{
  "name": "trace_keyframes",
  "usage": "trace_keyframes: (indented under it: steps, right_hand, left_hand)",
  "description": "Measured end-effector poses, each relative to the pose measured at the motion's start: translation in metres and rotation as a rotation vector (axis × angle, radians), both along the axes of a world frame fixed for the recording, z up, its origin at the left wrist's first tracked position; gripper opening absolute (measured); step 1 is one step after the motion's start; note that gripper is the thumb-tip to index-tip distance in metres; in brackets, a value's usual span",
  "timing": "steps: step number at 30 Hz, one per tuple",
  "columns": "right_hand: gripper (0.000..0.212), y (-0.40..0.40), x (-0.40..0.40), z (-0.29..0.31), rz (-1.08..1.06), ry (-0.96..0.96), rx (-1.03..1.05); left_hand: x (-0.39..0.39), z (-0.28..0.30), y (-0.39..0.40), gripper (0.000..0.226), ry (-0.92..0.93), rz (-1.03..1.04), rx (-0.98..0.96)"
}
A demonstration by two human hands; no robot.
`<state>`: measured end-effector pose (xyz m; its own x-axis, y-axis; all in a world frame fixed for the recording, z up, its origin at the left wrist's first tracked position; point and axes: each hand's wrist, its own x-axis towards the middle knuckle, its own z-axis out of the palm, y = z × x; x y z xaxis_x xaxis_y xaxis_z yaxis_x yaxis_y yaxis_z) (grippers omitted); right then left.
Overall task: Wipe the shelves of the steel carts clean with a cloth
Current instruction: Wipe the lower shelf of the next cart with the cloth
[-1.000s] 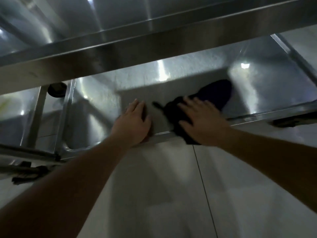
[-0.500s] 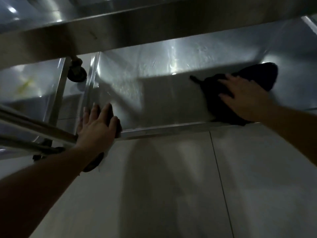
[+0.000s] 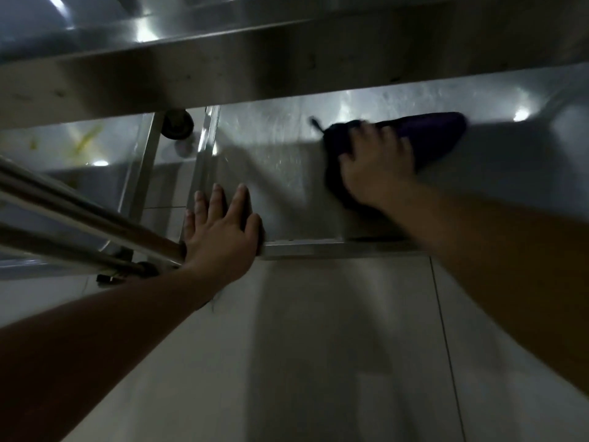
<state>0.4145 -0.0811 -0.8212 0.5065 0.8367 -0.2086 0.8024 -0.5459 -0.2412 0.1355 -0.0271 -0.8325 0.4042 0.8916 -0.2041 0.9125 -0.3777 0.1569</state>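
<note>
A dark cloth (image 3: 436, 135) lies on the lower shelf (image 3: 280, 173) of a steel cart. My right hand (image 3: 376, 167) presses flat on the cloth with spread fingers, and the cloth's far end sticks out beyond the fingertips. My left hand (image 3: 223, 228) rests flat on the shelf's near left corner, fingers straight, beside the front rim (image 3: 318, 248). The cart's upper shelf (image 3: 287, 68) overhangs the top of the view and hides the back of the lower shelf.
A second steel cart (image 3: 70, 161) stands to the left, its round rails (image 3: 79, 218) crossing toward my left wrist. A black caster wheel (image 3: 177, 124) shows between the carts. Pale floor tiles (image 3: 318, 346) fill the near half of the view.
My left hand slid from mid-rim to the shelf's left corner and stays there. My right hand pushed the cloth to the right along the shelf and farther in from the front rim.
</note>
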Motion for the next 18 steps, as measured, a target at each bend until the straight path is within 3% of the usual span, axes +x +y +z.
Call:
trace_keyframes:
  steps: [5,10,15,18]
  right_hand:
    - [0.057,-0.026,-0.083,-0.003,0.406,0.062,0.024]
    - [0.061,-0.083,-0.014,-0.003,0.504,-0.005,0.044]
    - [0.066,-0.118,0.106,-0.006,0.021,-0.108,0.047]
    - [0.062,-0.114,0.104,-0.007,-0.433,-0.059,0.016]
  left_hand:
    - [0.001,-0.001,-0.004,0.066,-0.007,0.036,0.038]
    - [-0.001,-0.003,-0.005,0.068,-0.009,0.029,0.044]
    - [0.001,-0.002,-0.006,0.069,-0.008,0.035,0.045]
    - [0.005,0.000,-0.008,0.069,-0.022,0.055,0.053]
